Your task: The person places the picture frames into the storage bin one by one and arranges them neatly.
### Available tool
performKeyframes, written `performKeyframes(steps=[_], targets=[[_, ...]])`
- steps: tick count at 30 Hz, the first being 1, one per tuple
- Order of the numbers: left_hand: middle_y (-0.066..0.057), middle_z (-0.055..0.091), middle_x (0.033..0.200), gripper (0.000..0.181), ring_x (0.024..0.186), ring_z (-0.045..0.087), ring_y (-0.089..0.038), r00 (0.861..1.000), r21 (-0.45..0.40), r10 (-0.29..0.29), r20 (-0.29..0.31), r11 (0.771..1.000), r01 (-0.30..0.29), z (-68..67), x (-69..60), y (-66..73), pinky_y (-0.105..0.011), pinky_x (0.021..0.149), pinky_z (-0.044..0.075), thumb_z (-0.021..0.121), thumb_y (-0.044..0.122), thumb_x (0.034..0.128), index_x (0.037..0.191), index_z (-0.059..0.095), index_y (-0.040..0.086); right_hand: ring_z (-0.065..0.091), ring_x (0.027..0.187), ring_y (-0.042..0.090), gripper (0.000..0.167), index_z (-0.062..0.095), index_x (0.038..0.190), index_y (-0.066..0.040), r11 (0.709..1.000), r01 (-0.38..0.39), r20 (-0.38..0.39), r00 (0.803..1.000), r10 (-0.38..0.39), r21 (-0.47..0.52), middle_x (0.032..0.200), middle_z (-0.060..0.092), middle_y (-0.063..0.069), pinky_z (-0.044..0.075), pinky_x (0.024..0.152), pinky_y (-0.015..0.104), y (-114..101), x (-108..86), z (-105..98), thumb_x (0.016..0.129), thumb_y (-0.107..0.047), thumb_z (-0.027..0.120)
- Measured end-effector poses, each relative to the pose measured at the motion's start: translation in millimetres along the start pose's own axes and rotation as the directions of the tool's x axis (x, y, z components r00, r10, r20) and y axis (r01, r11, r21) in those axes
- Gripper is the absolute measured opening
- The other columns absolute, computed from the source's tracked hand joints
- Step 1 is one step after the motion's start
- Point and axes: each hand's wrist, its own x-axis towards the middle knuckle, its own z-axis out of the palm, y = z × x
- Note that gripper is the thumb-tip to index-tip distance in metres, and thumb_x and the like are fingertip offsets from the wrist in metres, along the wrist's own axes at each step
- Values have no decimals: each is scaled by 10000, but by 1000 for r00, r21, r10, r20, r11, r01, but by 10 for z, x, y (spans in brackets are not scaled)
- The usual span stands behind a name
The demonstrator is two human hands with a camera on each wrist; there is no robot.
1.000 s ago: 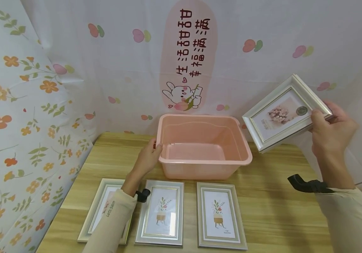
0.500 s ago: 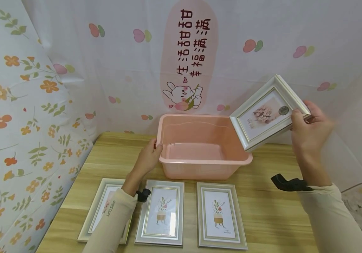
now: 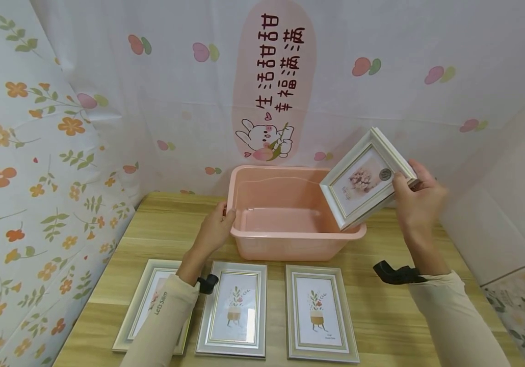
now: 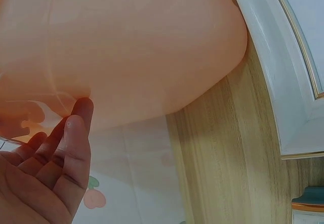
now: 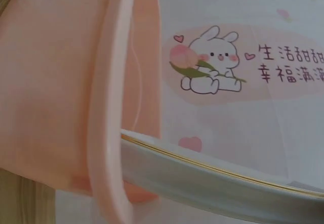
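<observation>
While my left hand grips the left rim of the pink basin, my right hand clamps one tilted picture frame near its right corner, thumb on the front; its lower corner overlaps the basin's right side, rim contact unclear. Advised handling, in my judgement: brace the basin, swing that corner clear of the rim, lower gently, spare the face from knocks.

Count:
Basin, one, midway along the desk's far edge.
Frames, four: one held; three face-up, toward the near side: left frame, partly hidden by my left sleeve; middle frame; right frame.
</observation>
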Motion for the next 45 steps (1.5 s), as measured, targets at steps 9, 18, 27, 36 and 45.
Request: performKeyframes(steps=[9,18,27,36,45], targets=[[-154,659,1105,438,939,618,-268,1000,-5,-14,4,1000,14,-1,-12,10,-374,754,503,410,324,1038,1351,502,33,538,535,-31,288,723,1186,-87,995,93,40,995,-91,-40,861,713,15,338,408,121,174,-121,123,920,-127,621],[-164,660,1107,425,938,630,-275,1000,-16,-7,8,1000,7,-1,-15,6,-392,760,517,413,310,1040,1342,505,26,472,484,-103,308,715,1197,-52,985,156,55,987,-152,-75,970,730,216,270,381,88,336,-218,234,908,-114,628],[-170,664,1107,433,951,634,-285,1000,-12,-1,-4,1000,1,10,-14,-2,-420,785,514,415,318,1039,1342,505,21,344,402,-76,404,659,1279,-25,955,157,75,987,-143,-251,845,726,229,206,348,147,414,-310,337,905,-179,639],[-170,661,1128,468,987,631,-298,1000,-14,-8,-3,1000,8,8,-19,9,-440,814,506,407,332,1042,1363,499,5,426,456,76,394,676,1256,-33,906,200,123,979,-165,-372,865,733,228,213,346,184,505,-373,417,900,-201,674],[-158,667,1088,445,930,624,-274,1000,5,-15,-21,1000,15,12,-15,15,-366,741,484,409,314,1045,1356,505,11,508,510,310,392,673,1272,-89,866,223,150,973,-173,-448,742,701,239,293,451,357,558,-438,479,912,-246,653]])
